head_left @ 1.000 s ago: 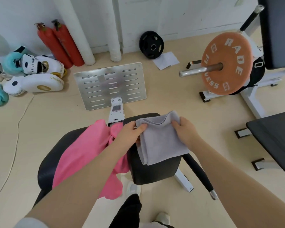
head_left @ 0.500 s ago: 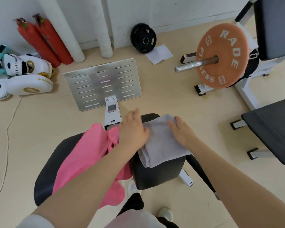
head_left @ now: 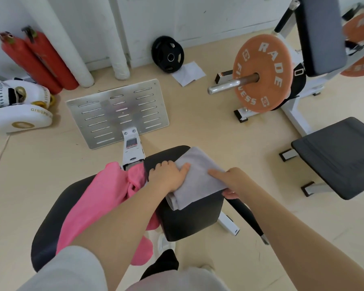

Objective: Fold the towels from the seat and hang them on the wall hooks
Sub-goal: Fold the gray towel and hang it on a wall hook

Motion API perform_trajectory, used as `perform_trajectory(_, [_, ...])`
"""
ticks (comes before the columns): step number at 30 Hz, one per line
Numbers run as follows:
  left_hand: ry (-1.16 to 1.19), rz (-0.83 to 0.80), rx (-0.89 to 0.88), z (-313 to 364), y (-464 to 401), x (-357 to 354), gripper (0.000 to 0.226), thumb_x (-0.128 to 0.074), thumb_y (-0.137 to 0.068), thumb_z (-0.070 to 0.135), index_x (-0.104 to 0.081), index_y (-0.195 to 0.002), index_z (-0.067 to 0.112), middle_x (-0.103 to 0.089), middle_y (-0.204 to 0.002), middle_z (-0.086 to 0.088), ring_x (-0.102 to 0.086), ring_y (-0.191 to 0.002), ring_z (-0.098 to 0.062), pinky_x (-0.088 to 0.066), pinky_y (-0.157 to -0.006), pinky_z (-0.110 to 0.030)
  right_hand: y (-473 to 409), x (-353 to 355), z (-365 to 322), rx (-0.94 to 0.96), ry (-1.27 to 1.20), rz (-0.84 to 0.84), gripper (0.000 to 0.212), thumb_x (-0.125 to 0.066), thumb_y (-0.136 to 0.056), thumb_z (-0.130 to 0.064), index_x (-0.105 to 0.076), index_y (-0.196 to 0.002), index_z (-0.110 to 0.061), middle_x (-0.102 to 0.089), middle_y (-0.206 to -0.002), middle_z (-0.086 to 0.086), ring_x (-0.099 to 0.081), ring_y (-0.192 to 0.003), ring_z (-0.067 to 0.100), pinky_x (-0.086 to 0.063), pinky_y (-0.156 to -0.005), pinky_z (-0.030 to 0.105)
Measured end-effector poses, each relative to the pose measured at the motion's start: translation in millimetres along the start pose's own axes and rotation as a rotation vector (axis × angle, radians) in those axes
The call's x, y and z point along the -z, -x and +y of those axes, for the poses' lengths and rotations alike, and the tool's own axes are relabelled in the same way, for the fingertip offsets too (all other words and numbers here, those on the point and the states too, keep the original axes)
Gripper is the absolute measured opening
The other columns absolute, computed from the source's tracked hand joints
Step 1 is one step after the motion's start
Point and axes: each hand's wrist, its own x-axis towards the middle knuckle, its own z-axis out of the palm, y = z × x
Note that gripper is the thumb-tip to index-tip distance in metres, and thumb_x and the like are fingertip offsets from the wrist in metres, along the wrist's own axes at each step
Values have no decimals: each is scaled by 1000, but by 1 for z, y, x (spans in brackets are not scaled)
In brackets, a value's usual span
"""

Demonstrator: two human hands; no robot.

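Note:
A folded grey towel [head_left: 198, 177] lies on the front black seat pad [head_left: 193, 217]. My left hand [head_left: 166, 175] sits on the towel's left edge, thumb on top and fingers curled down over the fold. At the right edge, my right hand [head_left: 229, 181] holds the towel with the index finger lying on top and the thumb underneath. A crumpled pink towel [head_left: 101, 202] drapes over the rear black pad [head_left: 44, 227] to the left, partly hidden by my left forearm. No wall hooks are in view.
A slotted metal footplate [head_left: 118, 110] lies on the floor ahead of the seat. An orange weight plate [head_left: 263, 74] on a bar and a black bench [head_left: 340, 152] stand to the right. Red extinguishers [head_left: 40, 59], white boxing pads [head_left: 19, 116] and a black plate [head_left: 168, 53] line the wall.
The grey towel went from held up between both hands to lying on the seat pad. My left hand pressed it flat, then curled at its left edge; my right hand took the right edge.

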Motion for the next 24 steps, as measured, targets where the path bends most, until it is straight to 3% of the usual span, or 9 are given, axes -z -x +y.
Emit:
perform_trajectory(3, [-13, -16, -9, 3, 4, 4, 67, -17, -96, 53, -18, -146, 8, -20, -155, -12, -18, -142, -30, -16, -114, -47, 10, 2, 4, 74, -306, -97, 35, -68, -83, -26, -50, -106, -6, -53, -102, 8, -59, -85, 20, -55, -76, 30])
perform_trajectory(6, [79, 128, -201, 9, 16, 14, 61, -32, -98, 31, -4, -149, 12, -2, -158, -10, -9, -145, -27, -15, -117, -42, 17, 10, -1, 225, -364, -143, 21, -64, -81, -3, -52, -97, -7, -55, -99, 13, -53, -84, 23, -48, -74, 31])
perform_trajectory(9, [257, 268, -522, 23, 43, 42, 68, -46, -89, 12, -15, -148, 14, -12, -157, -6, -15, -145, -21, -15, -117, -31, 33, 29, -14, 411, -247, -148, 21, -61, -76, 4, -53, -86, -12, -53, -78, 10, -47, -74, 22, -40, -67, 27])
perform_trajectory(12, [71, 361, -763, 38, 72, 67, 77, -52, -76, 38, -25, -146, 19, -23, -154, -2, -17, -144, -19, -12, -117, -34, 64, 53, -26, 694, -75, -175, 26, -63, -75, 9, -50, -80, -14, -44, -65, 0, -40, -57, 8, -33, -47, 11])
perform_trajectory(14, [-10, 331, -760, 53, 96, 79, 83, -63, -77, 47, -22, -146, 23, -35, -148, 2, -28, -138, -15, -19, -113, -29, 84, 68, -28, 841, 2, -229, 30, -66, -75, 9, -51, -81, -16, -47, -71, -2, -43, -61, 3, -37, -51, 7])
perform_trajectory(16, [72, 282, -672, 64, 120, 84, 84, -67, -78, 45, -20, -146, 28, -52, -125, 2, -48, -117, -16, -37, -97, -28, 103, 84, -26, 926, 16, -288, 33, -69, -75, 7, -52, -86, -19, -52, -77, -4, -50, -67, 2, -44, -59, 10])
perform_trajectory(18, [158, 297, -573, 71, 142, 83, 77, -63, -73, 59, -34, -138, 31, -57, -105, 7, -57, -102, -17, -44, -85, -29, 118, 98, -20, 977, -16, -353, 33, -70, -76, 4, -51, -92, -18, -59, -77, -7, -56, -70, 3, -49, -61, 15])
perform_trajectory(21, [305, 346, -512, 79, 177, 74, 77, -48, -61, 73, -54, -116, 19, -66, -103, 0, -62, -96, -18, -50, -85, -40, 138, 112, -10, 1041, -101, -400, 31, -67, -81, -2, -51, -103, -16, -66, -74, -13, -63, -70, 4, -51, -63, 19])
perform_trajectory(24, [493, 390, -428, 82, 213, 60, 76, -52, -63, 70, -55, -115, 15, -65, -107, -1, -62, -98, -18, -50, -87, -42, 149, 111, -4, 1091, -135, -460, 25, -62, -86, -8, -55, -105, -22, -67, -78, -10, -65, -74, 8, -54, -68, 24])
